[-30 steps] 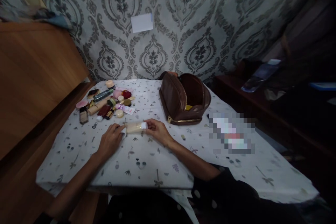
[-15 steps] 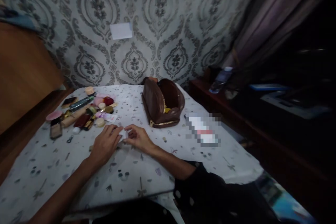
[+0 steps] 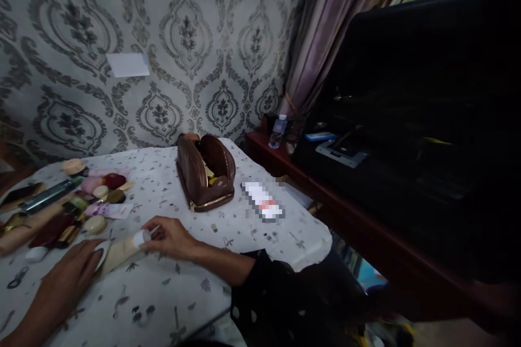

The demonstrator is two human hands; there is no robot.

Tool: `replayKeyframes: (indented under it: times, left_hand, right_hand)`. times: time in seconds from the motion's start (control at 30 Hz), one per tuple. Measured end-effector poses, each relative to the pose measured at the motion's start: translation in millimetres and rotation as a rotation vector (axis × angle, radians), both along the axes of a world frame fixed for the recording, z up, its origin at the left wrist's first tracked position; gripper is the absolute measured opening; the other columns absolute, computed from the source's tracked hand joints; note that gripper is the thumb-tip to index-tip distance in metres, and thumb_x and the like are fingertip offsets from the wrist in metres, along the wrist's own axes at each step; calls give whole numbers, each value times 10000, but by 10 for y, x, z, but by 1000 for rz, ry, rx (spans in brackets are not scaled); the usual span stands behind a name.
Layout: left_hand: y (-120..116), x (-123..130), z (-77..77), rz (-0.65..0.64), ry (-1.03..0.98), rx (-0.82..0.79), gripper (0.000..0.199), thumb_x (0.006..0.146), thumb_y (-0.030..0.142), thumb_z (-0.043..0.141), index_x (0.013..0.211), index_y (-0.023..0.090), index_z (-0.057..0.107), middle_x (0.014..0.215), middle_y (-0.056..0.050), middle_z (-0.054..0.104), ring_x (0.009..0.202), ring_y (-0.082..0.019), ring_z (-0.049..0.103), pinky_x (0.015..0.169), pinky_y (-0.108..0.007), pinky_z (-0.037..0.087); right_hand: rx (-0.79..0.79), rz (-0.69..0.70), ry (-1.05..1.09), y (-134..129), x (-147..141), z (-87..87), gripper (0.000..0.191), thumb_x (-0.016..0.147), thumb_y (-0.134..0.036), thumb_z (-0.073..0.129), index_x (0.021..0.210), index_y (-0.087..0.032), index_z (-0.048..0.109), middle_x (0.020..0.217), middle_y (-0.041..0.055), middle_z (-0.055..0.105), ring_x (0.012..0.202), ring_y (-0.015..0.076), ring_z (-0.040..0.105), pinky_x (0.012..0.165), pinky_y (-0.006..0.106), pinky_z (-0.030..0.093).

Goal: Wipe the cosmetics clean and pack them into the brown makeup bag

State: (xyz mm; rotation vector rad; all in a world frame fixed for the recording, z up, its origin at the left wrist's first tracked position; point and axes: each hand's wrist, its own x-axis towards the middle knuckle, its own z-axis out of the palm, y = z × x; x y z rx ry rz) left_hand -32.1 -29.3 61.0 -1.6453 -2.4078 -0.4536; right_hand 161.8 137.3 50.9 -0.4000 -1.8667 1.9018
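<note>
My left hand (image 3: 73, 271) is at the lower left, its fingers closed on a thin white disc (image 3: 102, 256) that looks like a cotton pad. A pale bottle (image 3: 120, 254) with a white cap (image 3: 141, 237) lies slanted between my hands, its lower end close to the disc and left fingers. My right hand (image 3: 173, 236) pinches the bottle at its capped end. Whether the left fingers also touch the bottle is hidden. A pale round jar (image 3: 95, 224) and a white-and-purple tube (image 3: 109, 210) lie just beyond the left hand.
Several cosmetics spread over the left side of the patterned tablecloth (image 3: 171, 298), among them a teal tube (image 3: 49, 196). A brown zip bag (image 3: 205, 173) stands unzipped near the wall. A blurred-out phone-like object (image 3: 262, 200) lies right of it. A water bottle (image 3: 278, 131) stands on the side furniture.
The view has turned right, so the table things appear further left. My hands have moved apart; the pale bottle and white disc now show between them, where only a small white piece showed.
</note>
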Motion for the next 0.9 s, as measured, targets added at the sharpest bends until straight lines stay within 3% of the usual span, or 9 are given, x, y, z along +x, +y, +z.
replayKeyframes:
  times: [0.23, 0.4, 0.57, 0.73, 0.9]
  left_hand:
    - [34, -32, -64, -24, 52, -26, 410, 929, 435, 278, 1101, 260, 608, 1157, -75, 689, 1125, -263, 621, 954, -412, 513]
    - [207, 234, 181, -95, 144, -76, 484, 921, 430, 281, 1143, 195, 642, 1166, -110, 677, 1155, -295, 587, 933, -443, 510]
    - [341, 459, 443, -226, 59, -132, 487, 904, 450, 287, 1063, 215, 683, 1105, -99, 697, 1049, -276, 649, 828, -376, 546]
    - [180, 306, 384, -220, 3, -172, 437, 898, 475, 345, 1077, 252, 676, 1128, -61, 698, 1019, -241, 675, 784, -290, 554]
    - [-109, 338, 355, -194, -50, -128, 388, 885, 478, 391, 1041, 275, 682, 1066, -32, 716, 966, -230, 688, 789, -284, 555]
  right_hand:
    - [-2, -77, -5, -10, 5, 39, 331, 607, -338, 844, 854, -194, 678, 769, -47, 576, 625, 64, 507, 532, 154, 403]
    - [84, -6, 30, -9, 10, 34, 363, 638, -309, 833, 950, -209, 676, 702, -64, 544, 634, 79, 527, 600, 184, 450]
    - [291, 50, 112, 19, 41, 37, 362, 684, -281, 814, 1005, -210, 662, 815, -34, 581, 728, 99, 564, 739, 224, 495]
    - [408, 131, 168, 42, 54, 21, 340, 721, -248, 782, 1028, -181, 655, 956, 11, 610, 851, 120, 589, 803, 223, 510]
    - [460, 125, 38, 67, 41, -9, 397, 698, -302, 807, 1049, -189, 659, 887, 2, 610, 767, 125, 571, 711, 222, 493]
